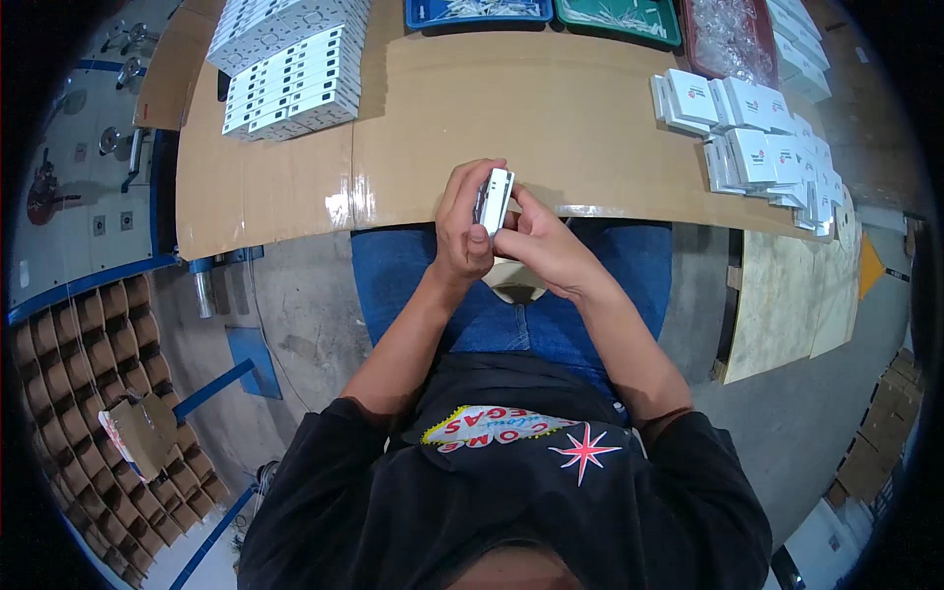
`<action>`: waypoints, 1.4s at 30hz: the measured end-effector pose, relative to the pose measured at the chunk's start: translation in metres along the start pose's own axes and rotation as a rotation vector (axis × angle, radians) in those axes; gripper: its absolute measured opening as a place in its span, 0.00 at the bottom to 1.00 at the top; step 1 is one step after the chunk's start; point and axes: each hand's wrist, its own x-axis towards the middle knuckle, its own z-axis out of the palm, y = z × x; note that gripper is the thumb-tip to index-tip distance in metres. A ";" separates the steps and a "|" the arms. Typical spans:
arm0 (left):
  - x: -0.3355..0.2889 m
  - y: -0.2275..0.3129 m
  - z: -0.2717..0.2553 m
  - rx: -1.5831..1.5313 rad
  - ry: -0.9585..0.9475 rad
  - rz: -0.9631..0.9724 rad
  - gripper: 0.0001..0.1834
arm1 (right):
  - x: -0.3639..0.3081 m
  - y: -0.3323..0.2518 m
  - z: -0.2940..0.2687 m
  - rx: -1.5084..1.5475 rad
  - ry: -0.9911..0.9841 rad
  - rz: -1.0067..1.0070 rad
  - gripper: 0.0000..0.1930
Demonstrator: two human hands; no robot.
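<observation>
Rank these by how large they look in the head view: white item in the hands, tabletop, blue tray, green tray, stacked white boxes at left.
1. Tabletop
2. Stacked white boxes
3. Blue tray and green tray: too alike to rank; the picture's upper edge cuts both off
4. White item

Glare spots the cardboard (531, 108); the corners are black.

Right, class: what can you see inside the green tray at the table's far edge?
Slender, loose white pieces lie inside the green tray. Whatever is beneath them is covered, and the picture's upper edge cuts off the far end.
</observation>
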 end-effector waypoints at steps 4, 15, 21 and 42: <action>0.001 0.002 0.001 0.033 -0.019 0.047 0.51 | 0.001 0.003 0.001 -0.102 0.014 -0.024 0.32; -0.002 -0.001 0.001 0.099 -0.025 0.090 0.49 | 0.003 0.005 -0.001 -0.214 -0.029 -0.062 0.26; 0.006 0.008 0.002 0.157 0.016 0.118 0.53 | 0.000 -0.003 0.003 -0.351 -0.015 -0.094 0.30; 0.000 0.004 0.003 -0.108 0.124 -0.167 0.57 | -0.016 -0.022 0.010 -0.193 -0.113 -0.101 0.36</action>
